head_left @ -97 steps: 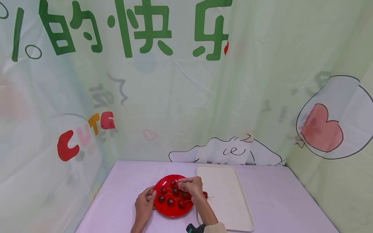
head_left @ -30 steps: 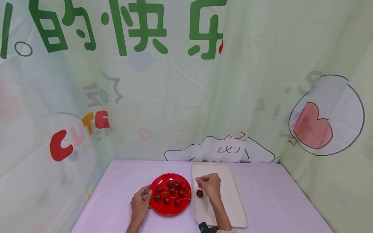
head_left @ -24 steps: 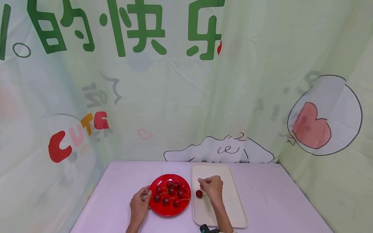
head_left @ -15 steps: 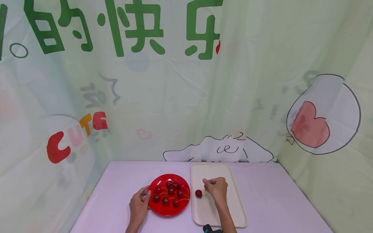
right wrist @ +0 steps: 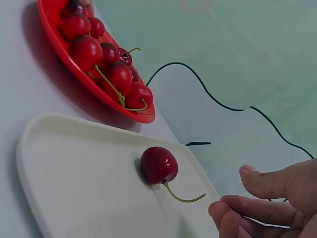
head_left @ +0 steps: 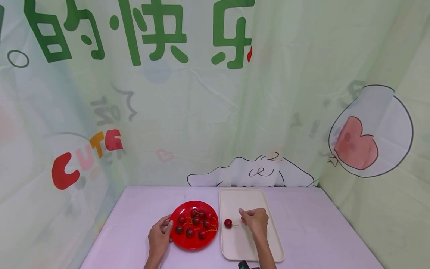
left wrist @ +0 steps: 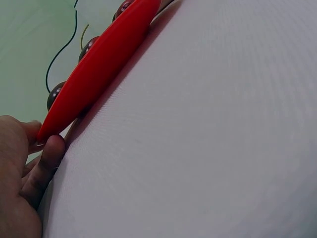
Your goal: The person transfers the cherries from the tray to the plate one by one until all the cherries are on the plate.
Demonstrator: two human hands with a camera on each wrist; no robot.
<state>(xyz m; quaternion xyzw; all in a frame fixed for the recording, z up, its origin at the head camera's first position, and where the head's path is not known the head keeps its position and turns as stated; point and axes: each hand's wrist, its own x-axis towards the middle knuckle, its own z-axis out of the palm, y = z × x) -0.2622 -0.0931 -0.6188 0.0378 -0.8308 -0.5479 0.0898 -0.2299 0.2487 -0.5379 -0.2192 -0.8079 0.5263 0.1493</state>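
Observation:
My left hand (head_left: pixel 159 239) grips the left rim of a red plate (head_left: pixel 193 244), thumb on the rim and fingers lower down; the left wrist view shows this edge held slightly raised. Several dark red cherries (head_left: pixel 189 232) with stems lie on the plate. One cherry (right wrist: pixel 159 165) lies on the cream tray (head_left: pixel 235 250), its green stem pointing right. My right hand (head_left: pixel 256 221) hovers over the tray, right of that cherry. In the right wrist view, the thumb (right wrist: pixel 262 182) stands apart from the loosely bent fingers, with nothing between them.
The tray stands just right of the plate on a lilac-white tablecloth (head_left: pixel 319 231). A printed curtain (head_left: pixel 215 112) with green characters and drawings hangs behind the table and along both sides. A dark wrist device (head_left: pixel 243 265) shows at the right forearm.
My right hand has left the plate and moved over the tray, then drifted further right, away from the tray's cherry. My left hand keeps its hold on the plate.

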